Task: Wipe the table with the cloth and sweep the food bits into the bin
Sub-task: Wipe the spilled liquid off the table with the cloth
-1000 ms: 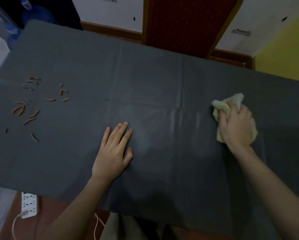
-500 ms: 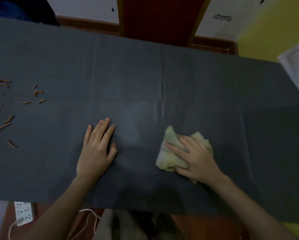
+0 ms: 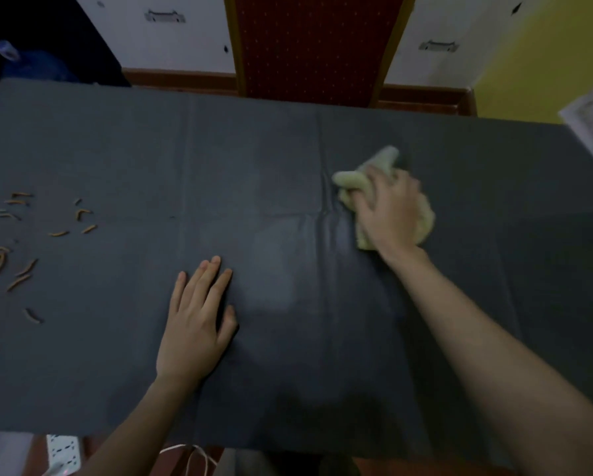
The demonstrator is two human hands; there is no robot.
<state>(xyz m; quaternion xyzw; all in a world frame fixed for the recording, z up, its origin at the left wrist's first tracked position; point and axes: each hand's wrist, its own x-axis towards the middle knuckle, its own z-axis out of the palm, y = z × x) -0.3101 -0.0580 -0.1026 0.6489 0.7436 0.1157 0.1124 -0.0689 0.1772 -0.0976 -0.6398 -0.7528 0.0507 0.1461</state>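
right hand (image 3: 389,214): was pressed down on the pale yellow cloth (image 3: 374,173), fingers curled into the bunched fabric, a bit blurry
cloth: sat right of centre on the grey table (image 3: 288,159)
left hand (image 3: 195,321): lay flat on the table, fingers straight, holding nothing
food bits (image 3: 23,235): scattered far left, well away from the cloth

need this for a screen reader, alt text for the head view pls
The right hand presses a pale cloth on a dark grey table; the left hand lies flat. Orange food bits lie scattered far left.
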